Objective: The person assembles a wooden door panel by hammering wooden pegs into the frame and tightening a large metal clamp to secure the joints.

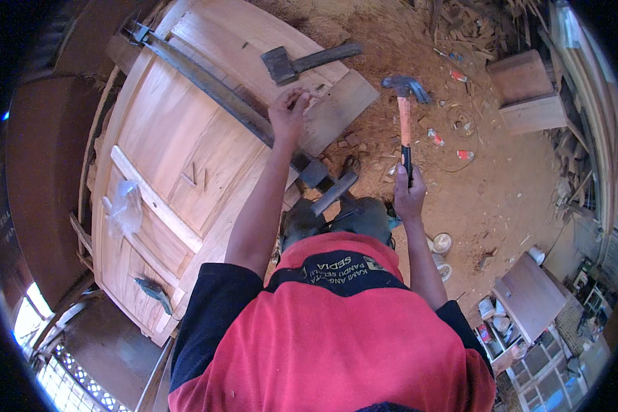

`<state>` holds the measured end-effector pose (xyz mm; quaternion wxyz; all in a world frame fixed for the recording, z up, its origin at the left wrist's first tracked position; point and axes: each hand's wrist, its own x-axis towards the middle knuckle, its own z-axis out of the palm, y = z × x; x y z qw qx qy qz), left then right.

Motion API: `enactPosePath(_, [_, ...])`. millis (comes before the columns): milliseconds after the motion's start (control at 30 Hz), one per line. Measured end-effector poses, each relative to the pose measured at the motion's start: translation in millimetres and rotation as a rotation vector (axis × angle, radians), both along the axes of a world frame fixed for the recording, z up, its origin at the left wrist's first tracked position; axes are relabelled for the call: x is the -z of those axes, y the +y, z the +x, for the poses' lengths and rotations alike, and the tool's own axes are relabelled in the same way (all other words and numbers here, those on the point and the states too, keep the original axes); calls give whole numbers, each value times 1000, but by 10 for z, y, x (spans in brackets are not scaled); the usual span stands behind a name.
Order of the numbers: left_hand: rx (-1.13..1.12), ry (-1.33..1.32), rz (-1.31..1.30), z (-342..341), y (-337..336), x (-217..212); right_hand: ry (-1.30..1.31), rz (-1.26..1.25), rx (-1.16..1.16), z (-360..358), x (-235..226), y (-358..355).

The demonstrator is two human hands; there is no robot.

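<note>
My right hand [409, 195] grips the black lower handle of a claw hammer [405, 117], whose head points up and away over the floor. My left hand [288, 115] is over the far right end of a large panelled wooden door [178, 130], its fingertips drawn together. Whatever they pinch is too small to make out. Just beyond those fingers a dark-headed mallet [279, 66] lies on the wood. A long metal bar clamp [209, 86] spans the door, passing under my left wrist, with its jaw end [314, 173] close to my knees.
On the door lie a clear plastic bag [125, 208], a loose wooden strip [154, 198] and a dark tool [154, 294]. Sawdust and offcuts cover the floor [487, 199]. Wooden boxes [532, 89] stand at the right, with a cluttered cabinet [529, 295] nearer me.
</note>
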<state>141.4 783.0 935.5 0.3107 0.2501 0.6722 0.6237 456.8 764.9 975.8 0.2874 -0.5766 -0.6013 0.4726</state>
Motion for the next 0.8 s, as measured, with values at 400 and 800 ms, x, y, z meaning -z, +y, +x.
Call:
enactPosePath(400, [72, 480, -249, 306, 276, 185, -46, -117, -138, 290, 71, 178])
enactPosePath(800, [212, 730, -536, 285, 403, 318, -95, 57, -399, -13, -354, 455])
